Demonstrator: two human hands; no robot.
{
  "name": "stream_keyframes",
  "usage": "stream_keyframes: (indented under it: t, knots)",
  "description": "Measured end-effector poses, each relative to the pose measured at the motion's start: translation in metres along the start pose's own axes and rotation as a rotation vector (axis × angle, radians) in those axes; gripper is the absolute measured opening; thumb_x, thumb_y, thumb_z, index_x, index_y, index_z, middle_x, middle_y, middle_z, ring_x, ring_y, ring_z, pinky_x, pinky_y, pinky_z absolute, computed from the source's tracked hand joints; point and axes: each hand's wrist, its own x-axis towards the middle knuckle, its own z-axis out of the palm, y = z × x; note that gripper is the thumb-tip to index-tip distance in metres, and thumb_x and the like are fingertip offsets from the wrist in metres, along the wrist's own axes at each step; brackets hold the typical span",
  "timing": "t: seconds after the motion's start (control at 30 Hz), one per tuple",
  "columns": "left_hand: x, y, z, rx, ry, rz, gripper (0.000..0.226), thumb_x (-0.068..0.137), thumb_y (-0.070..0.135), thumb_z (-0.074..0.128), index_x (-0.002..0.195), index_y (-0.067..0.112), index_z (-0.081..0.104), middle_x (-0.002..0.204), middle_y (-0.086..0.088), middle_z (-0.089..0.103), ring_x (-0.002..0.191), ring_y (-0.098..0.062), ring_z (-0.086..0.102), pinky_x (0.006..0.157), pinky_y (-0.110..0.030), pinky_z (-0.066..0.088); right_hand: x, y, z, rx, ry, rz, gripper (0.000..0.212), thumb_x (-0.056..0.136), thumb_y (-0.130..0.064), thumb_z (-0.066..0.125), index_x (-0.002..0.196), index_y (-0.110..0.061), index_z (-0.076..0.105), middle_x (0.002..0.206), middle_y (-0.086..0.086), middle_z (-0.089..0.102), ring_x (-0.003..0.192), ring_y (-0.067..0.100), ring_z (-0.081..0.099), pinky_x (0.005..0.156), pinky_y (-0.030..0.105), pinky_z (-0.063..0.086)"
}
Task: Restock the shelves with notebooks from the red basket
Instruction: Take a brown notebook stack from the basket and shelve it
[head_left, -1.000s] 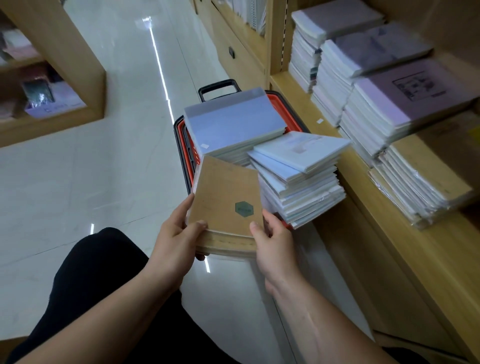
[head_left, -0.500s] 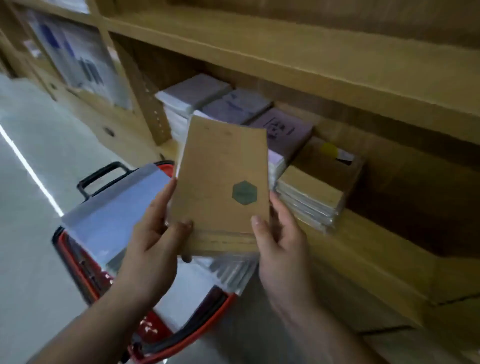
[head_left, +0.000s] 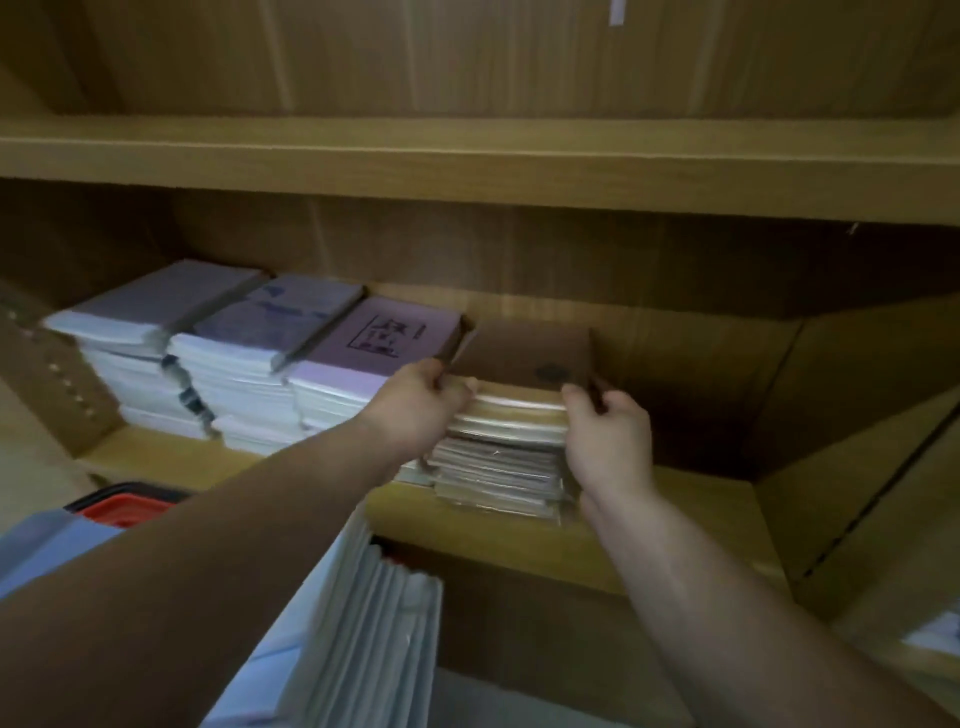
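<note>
A small stack of brown kraft notebooks (head_left: 524, 353) with a dark hexagon mark sits on top of the brown notebook pile (head_left: 498, 467) on the wooden shelf (head_left: 675, 514). My left hand (head_left: 421, 402) grips the stack's left edge. My right hand (head_left: 608, 436) grips its right edge, thumb on the cover. The red basket (head_left: 124, 506) shows at the lower left, mostly hidden by my left forearm and by pale blue and white notebooks (head_left: 374, 623) standing in it.
Left of the brown pile stand three piles of wrapped notebooks, one with a purple cover (head_left: 384, 338) and two grey-blue (head_left: 280, 317). The shelf is bare right of the brown pile. An upper shelf board (head_left: 467, 161) overhangs close above. A side panel (head_left: 857, 415) closes the bay at right.
Both hands have carried the brown notebooks from above the basket up and forward onto the brown pile on the shelf. The view swung from the basket to face the shelf.
</note>
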Motion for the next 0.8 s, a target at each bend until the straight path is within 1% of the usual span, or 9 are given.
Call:
stream_keyframes:
  t: [0.07,0.17,0.27,0.37,0.5,0.53,0.63,0.73,0.8]
  knots:
    - [0.011,-0.003,-0.004,0.347,0.017,0.101,0.048,0.085,0.057,0.068,0.113,0.018,0.069,0.097,-0.005,0.071,0.090,-0.023,0.066,0.068,-0.027,0.044,0.016,0.014,0.003,-0.173,0.005,-0.030,0.041,0.092,-0.051,0.062,0.117,-0.020,0.068,0.108,0.002,0.070,0.106,0.026,0.065,0.092,0.047,0.055]
    - [0.004,-0.005,-0.006,0.891,0.061,0.237,0.086,0.062,0.082,0.066,0.130,0.029,0.063,0.121,0.000,0.063,0.109,-0.022,0.061,0.082,-0.032,0.050,0.023,0.034,-0.006,-0.395,-0.109,-0.119,0.062,0.090,-0.067,0.055,0.139,-0.029,0.057,0.130,0.003,0.054,0.126,0.027,0.050,0.106,0.049,0.046]
    - [-0.007,-0.010,-0.003,1.184,0.188,0.393,0.080,0.063,0.082,0.064,0.132,0.042,0.060,0.124,0.003,0.059,0.115,-0.026,0.051,0.093,-0.037,0.046,0.027,0.047,-0.025,-0.224,-0.359,-0.076,0.084,0.077,-0.078,0.061,0.150,-0.042,0.041,0.149,-0.004,0.043,0.136,0.022,0.044,0.110,0.042,0.041]
    - [-0.002,-0.016,-0.002,1.192,0.228,0.568,0.070,0.068,0.074,0.068,0.131,0.043,0.062,0.127,0.001,0.060,0.117,-0.029,0.048,0.096,-0.042,0.037,0.034,0.067,-0.036,-0.083,-0.440,-0.111,0.112,0.054,-0.071,0.082,0.152,-0.042,0.036,0.153,-0.007,0.046,0.136,0.017,0.047,0.107,0.045,0.047]
    - [0.013,-0.019,0.011,1.029,0.140,0.526,0.068,0.074,0.065,0.073,0.135,0.039,0.061,0.131,0.004,0.063,0.122,-0.023,0.056,0.102,-0.041,0.044,0.038,0.081,-0.033,0.118,-0.384,-0.155,0.082,0.079,-0.034,0.081,0.151,-0.027,0.044,0.137,-0.005,0.060,0.106,0.007,0.068,0.074,0.032,0.062]
    - [0.016,-0.019,0.013,0.979,0.134,0.486,0.068,0.074,0.064,0.073,0.135,0.038,0.060,0.131,0.004,0.062,0.122,-0.022,0.056,0.102,-0.041,0.044,0.038,0.080,-0.031,0.091,-0.362,-0.166,0.076,0.082,-0.033,0.080,0.150,-0.027,0.046,0.133,-0.005,0.063,0.102,0.008,0.070,0.075,0.033,0.063]
    - [0.018,-0.024,0.014,0.949,0.145,0.444,0.067,0.077,0.063,0.072,0.137,0.036,0.058,0.132,0.002,0.059,0.122,-0.024,0.054,0.102,-0.043,0.045,0.038,0.082,-0.029,0.023,-0.350,-0.169,0.072,0.085,-0.038,0.078,0.149,-0.029,0.047,0.137,-0.004,0.060,0.113,0.010,0.063,0.083,0.028,0.060]
    - [0.010,-0.023,0.020,1.067,0.142,0.534,0.072,0.082,0.062,0.066,0.147,0.035,0.046,0.139,-0.001,0.055,0.127,-0.028,0.049,0.106,-0.044,0.041,0.032,0.087,-0.036,0.052,-0.439,-0.103,0.077,0.087,-0.035,0.076,0.154,-0.026,0.037,0.138,-0.006,0.056,0.095,-0.003,0.059,0.061,0.009,0.052]
    - [0.004,-0.019,0.029,1.089,0.084,0.603,0.085,0.079,0.064,0.068,0.153,0.039,0.033,0.146,-0.003,0.049,0.132,-0.029,0.047,0.108,-0.044,0.041,0.032,0.095,-0.040,0.078,-0.467,-0.042,0.068,0.090,-0.028,0.074,0.150,-0.021,0.042,0.118,-0.013,0.065,0.084,-0.004,0.062,0.063,0.010,0.052]
